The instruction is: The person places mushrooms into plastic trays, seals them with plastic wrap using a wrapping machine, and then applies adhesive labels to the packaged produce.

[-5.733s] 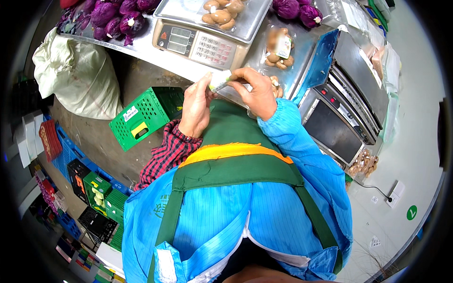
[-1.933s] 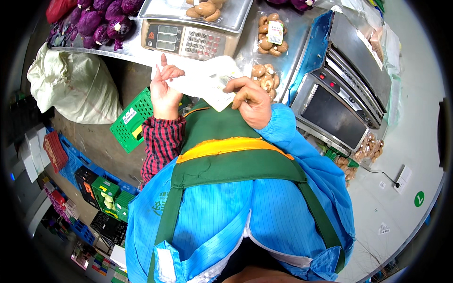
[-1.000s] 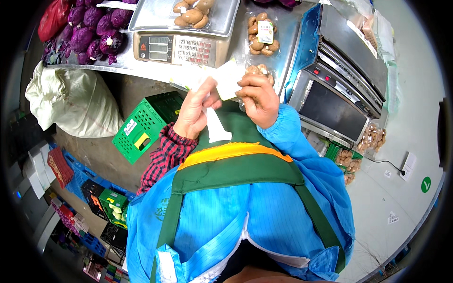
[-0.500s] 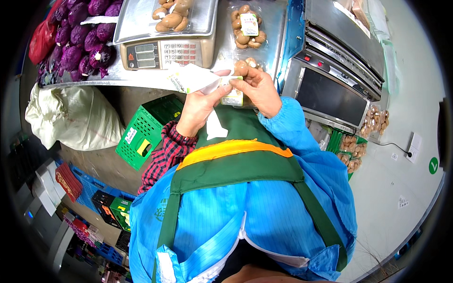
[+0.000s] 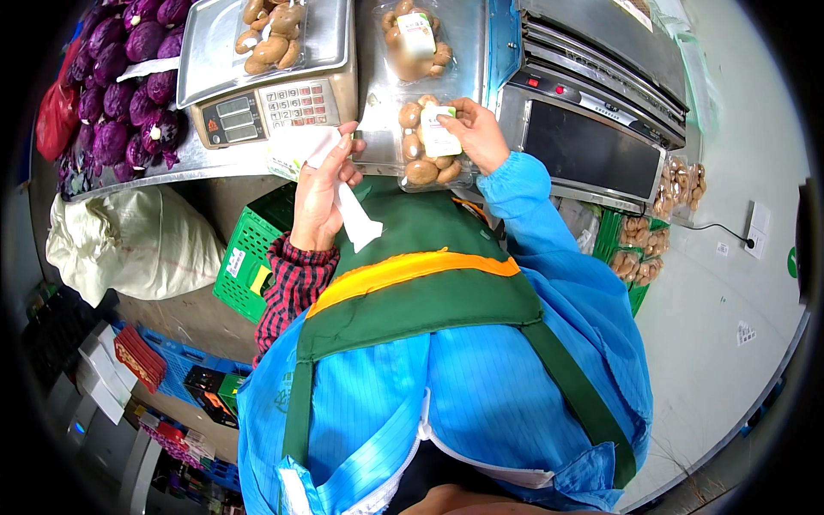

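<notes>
My left hand (image 5: pixel 318 197) is closed on a strip of white label paper (image 5: pixel 356 219), whose tail hangs down over my apron. In my right hand (image 5: pixel 482 136), thumb and fingers pinch the edge of a white and green label (image 5: pixel 440 130). That label lies against a clear-wrapped pack of brown mushrooms (image 5: pixel 421 172) at the near edge of the metal table. Just beyond it, another wrapped mushroom pack (image 5: pixel 441 58) bears a similar label. A further pack of mushrooms (image 5: pixel 273 45) rests on the tray of the weighing scale (image 5: pixel 225 142).
Purple cabbages (image 5: pixel 110 142) are heaped at the left of the table. On the right stands a metal machine with a dark panel (image 5: pixel 571 159). A green crate (image 5: pixel 245 257) and a white sack (image 5: pixel 133 240) are below the table edge.
My hands have moved apart, the left one drawing the label strip leftward. My right hand has brought a label over the nearer mushroom pack, which now shows more fully.
</notes>
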Action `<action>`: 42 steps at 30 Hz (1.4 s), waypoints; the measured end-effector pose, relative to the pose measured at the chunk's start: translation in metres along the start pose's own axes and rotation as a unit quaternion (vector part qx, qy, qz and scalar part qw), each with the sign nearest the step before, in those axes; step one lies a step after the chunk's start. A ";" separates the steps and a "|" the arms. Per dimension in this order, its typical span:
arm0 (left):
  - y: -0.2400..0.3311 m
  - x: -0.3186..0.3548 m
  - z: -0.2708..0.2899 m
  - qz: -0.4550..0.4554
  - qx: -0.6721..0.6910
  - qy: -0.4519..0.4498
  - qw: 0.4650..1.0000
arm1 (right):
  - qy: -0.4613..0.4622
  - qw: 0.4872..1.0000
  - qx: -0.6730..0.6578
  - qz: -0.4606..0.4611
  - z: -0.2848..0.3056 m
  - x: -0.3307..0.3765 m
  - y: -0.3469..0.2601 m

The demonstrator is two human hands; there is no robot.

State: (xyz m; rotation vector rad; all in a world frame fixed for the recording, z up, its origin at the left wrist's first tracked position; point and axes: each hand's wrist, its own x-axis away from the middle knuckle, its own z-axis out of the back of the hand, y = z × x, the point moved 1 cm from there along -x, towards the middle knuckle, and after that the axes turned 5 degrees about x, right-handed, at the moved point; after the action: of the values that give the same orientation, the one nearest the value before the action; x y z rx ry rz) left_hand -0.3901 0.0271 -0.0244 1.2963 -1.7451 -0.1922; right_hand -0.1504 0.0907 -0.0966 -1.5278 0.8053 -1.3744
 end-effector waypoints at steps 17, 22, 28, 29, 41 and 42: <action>0.000 0.000 0.011 0.006 0.011 0.020 1.000 | 0.020 0.981 0.193 0.028 -0.004 -0.006 0.011; 0.000 -0.001 0.012 0.007 0.008 0.029 1.000 | 0.053 0.956 0.285 0.037 -0.006 0.000 -0.004; 0.001 -0.003 0.014 0.006 -0.001 0.040 0.999 | 0.053 0.852 0.447 0.266 -0.008 0.018 -0.027; 0.000 -0.004 0.014 0.008 -0.001 0.039 0.999 | 0.019 0.836 0.468 0.285 -0.008 0.018 -0.019; -0.002 -0.010 0.016 0.012 0.006 0.029 0.999 | 0.022 0.860 0.425 0.282 -0.005 0.028 -0.016; -0.002 -0.010 0.015 0.014 0.008 0.023 1.000 | 0.023 0.869 0.413 0.272 -0.007 0.026 -0.017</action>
State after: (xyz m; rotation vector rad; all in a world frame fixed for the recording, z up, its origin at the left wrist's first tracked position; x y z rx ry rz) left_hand -0.3997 0.0288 -0.0404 1.2769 -1.7270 -0.1319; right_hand -0.1546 0.0720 -0.0710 -0.5370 0.4996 -1.0961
